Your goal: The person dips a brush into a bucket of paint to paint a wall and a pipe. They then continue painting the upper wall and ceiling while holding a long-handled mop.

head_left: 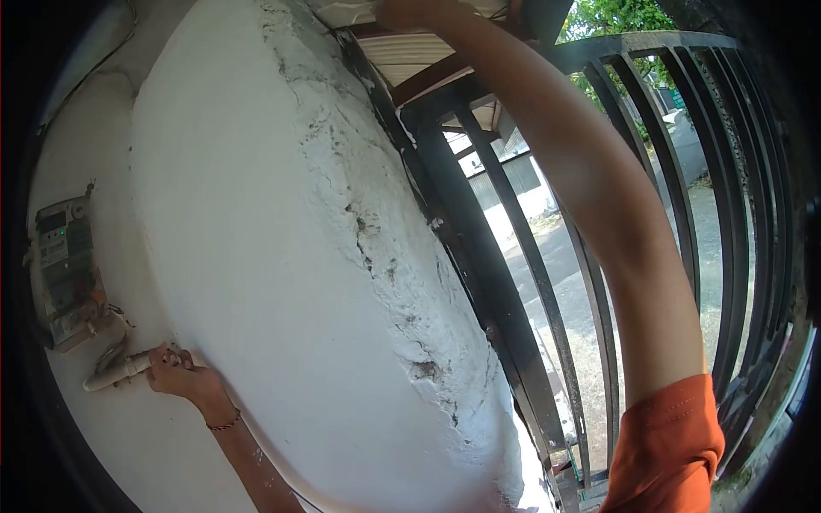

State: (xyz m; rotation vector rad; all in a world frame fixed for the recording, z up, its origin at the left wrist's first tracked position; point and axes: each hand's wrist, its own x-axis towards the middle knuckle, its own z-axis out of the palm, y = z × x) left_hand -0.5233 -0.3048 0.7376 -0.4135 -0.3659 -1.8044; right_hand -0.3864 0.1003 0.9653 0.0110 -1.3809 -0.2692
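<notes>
Low on the left, my left hand [186,378] is closed with bent fingers around the right end of a white pipe [120,373] that runs along the wall. The covered end of the pipe cannot be seen. A braided bracelet [225,421] circles that wrist. My right arm reaches up across the metal gate, its orange sleeve [671,440] at the lower right. At the top edge my right hand [409,14] is close to the roof underside and a brown beam [432,79]. Its fingers are cut off by the frame, so their hold is hidden.
An electricity meter [64,256] with a green light hangs on the left wall above the pipe. A white wall [248,222] with a rough, cracked edge stands between my arms. The black barred gate [505,299] is at the right, with a paved street [547,256] beyond.
</notes>
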